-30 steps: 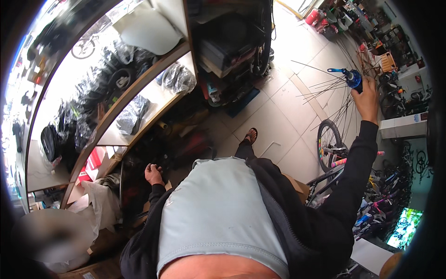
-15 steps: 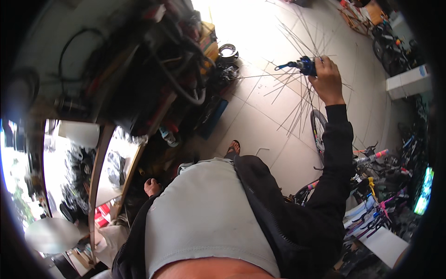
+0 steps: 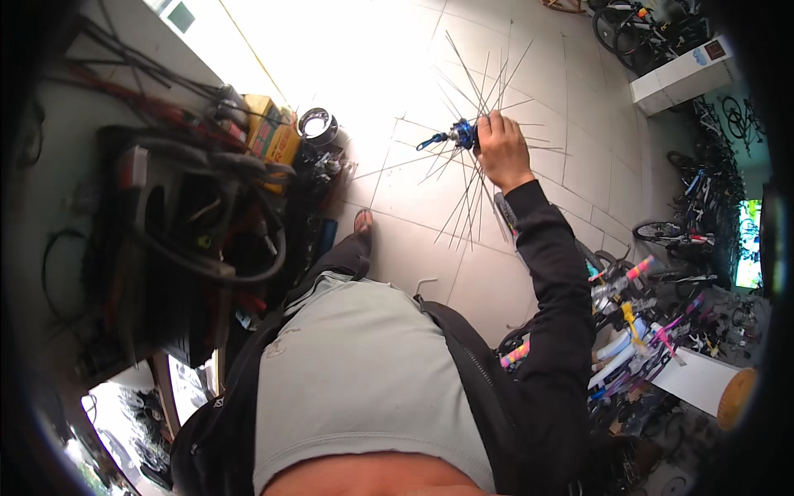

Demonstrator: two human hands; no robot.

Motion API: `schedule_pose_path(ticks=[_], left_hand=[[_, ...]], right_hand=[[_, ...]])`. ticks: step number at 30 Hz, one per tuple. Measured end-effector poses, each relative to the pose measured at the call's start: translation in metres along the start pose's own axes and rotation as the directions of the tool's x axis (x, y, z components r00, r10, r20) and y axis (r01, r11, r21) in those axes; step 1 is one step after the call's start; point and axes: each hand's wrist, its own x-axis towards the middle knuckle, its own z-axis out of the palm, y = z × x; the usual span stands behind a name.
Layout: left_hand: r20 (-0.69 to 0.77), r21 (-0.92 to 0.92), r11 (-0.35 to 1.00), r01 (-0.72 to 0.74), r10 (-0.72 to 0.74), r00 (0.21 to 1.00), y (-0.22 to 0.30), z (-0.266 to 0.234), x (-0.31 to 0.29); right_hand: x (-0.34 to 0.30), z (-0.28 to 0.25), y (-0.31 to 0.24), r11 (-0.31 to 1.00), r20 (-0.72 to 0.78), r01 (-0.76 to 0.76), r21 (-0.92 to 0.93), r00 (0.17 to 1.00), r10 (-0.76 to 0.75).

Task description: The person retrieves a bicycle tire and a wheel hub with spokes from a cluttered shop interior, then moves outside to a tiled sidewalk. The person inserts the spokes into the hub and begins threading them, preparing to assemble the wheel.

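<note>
Out in front of me, my right hand [image 3: 503, 150] grips a blue bicycle hub [image 3: 461, 134] with its fingers closed round one end. Thin metal spokes [image 3: 472, 202] fan out loosely from the hub in many directions, with no rim around them. A blue quick-release lever [image 3: 429, 142] sticks out from the hub's left end. The hub is held up over the tiled floor. As for my left hand, it does not show; only the dark sleeve on that side is visible.
Tools and cables crowd the left side, with a yellow box [image 3: 273, 136] and a round metal tin [image 3: 317, 126]. An L-shaped rod [image 3: 425, 282] lies on the tiles. Bicycle handlebars [image 3: 633, 326] stand to the right, a long white box [image 3: 682, 76] beyond them.
The view has turned, and the hub with its spokes now appears further left, still in my right hand. My left hand, visible before beside my body, has gone out of view.
</note>
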Motion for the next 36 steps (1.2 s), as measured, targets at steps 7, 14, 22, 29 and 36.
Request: schedule_pose_path(ticks=[7, 14, 22, 29, 36], left_hand=[[0.070, -0.001, 0.999, -0.042, 0.042, 0.997, 0.159, 0.004, 0.102], [0.057, -0.061, 0.988, -0.143, 0.147, 0.988, 0.323, -0.011, 0.183], [-0.026, -0.001, 0.992, -0.129, 0.129, 0.991, 0.539, -0.060, 0.278], [-0.006, -0.259, 0.961, -0.101, 0.103, 0.995, 0.539, 0.021, 0.351], [0.062, -0.192, 0.975, 0.109, -0.099, 0.993, 0.655, 0.035, 0.379]], right_hand=[[0.058, 0.089, 0.067, 0.992, 0.244, -0.107, 0.073, 0.966, 0.086], [0.134, 0.143, 0.162, 0.987, 0.235, -0.133, 0.088, 0.966, 0.109], [0.218, 0.243, 0.296, 0.983, 0.140, -0.127, 0.132, 0.984, 0.108], [0.341, 0.325, 0.417, 0.971, 0.067, -0.029, 0.237, 0.998, 0.014], [0.467, 0.399, 0.488, 0.960, 0.074, 0.106, 0.260, 0.989, -0.129]])
